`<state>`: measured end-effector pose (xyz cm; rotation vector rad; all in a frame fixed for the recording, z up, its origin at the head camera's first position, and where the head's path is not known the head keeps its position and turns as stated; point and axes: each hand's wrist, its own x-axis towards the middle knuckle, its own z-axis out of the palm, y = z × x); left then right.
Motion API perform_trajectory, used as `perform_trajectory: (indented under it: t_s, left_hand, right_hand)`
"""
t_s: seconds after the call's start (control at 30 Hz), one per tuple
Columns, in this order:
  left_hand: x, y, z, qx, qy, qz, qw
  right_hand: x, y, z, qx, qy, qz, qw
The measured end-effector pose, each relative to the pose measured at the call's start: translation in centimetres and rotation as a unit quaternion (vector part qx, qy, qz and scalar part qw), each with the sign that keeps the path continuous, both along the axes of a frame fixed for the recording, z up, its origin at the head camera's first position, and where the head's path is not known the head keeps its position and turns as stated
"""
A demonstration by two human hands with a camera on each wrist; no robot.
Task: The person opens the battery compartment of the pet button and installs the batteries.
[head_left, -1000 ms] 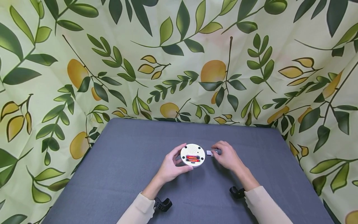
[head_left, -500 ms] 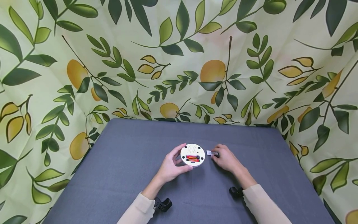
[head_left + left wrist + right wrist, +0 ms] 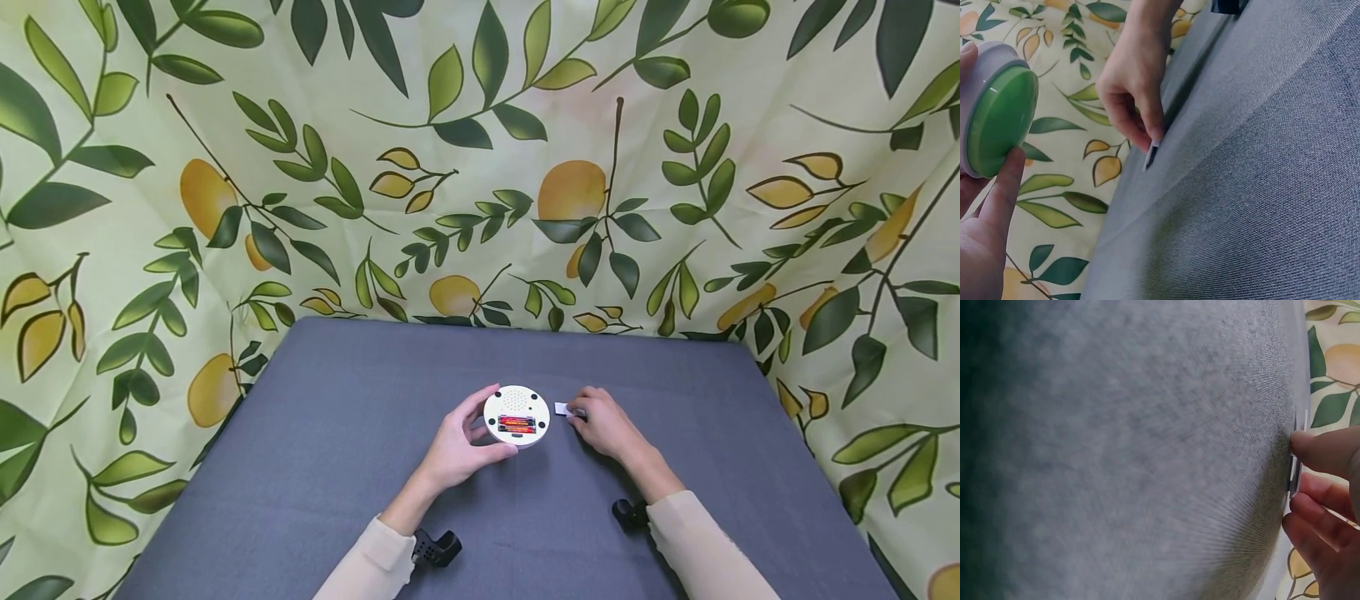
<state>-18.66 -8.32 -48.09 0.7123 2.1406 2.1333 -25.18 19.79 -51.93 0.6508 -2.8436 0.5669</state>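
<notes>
My left hand (image 3: 459, 450) holds a round white push-button buzzer (image 3: 516, 398), its underside facing me. Two red batteries (image 3: 517, 424) lie in its uncovered compartment, and small dark feet ring the base. In the left wrist view the buzzer's other side shows a green dome (image 3: 1009, 115), with a fingertip against it. Just to the right, my right hand (image 3: 606, 427) pinches a small flat white battery cover (image 3: 561, 409) between thumb and fingers, at the tabletop. Fingers hide part of the cover; the right wrist view shows it edge-on (image 3: 1295, 472).
A grey-blue cloth covers the table (image 3: 360, 392). Behind and beside it hangs a pale curtain (image 3: 480, 183) printed with leaves and fruit. Black wrist-camera mounts (image 3: 438, 548) sit below both wrists.
My right hand's fingers have lowered and closed around the battery cover, with the forearm shifting slightly left. The left hand and buzzer stay in place.
</notes>
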Motion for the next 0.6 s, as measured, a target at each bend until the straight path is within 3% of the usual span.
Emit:
perform_trajectory:
  t_s: [0.3,0.6]
  left_hand:
    - [0.0,0.1,-0.1,0.000,-0.002,-0.003,1.0000]
    - [0.0,0.1,-0.1,-0.002,-0.003,0.000,1.0000]
  right_hand:
    - [0.0,0.1,0.3,-0.012,0.024,0.011,0.9996]
    - [0.4,0.1,1.1,-0.043,0.015,0.006,0.9989]
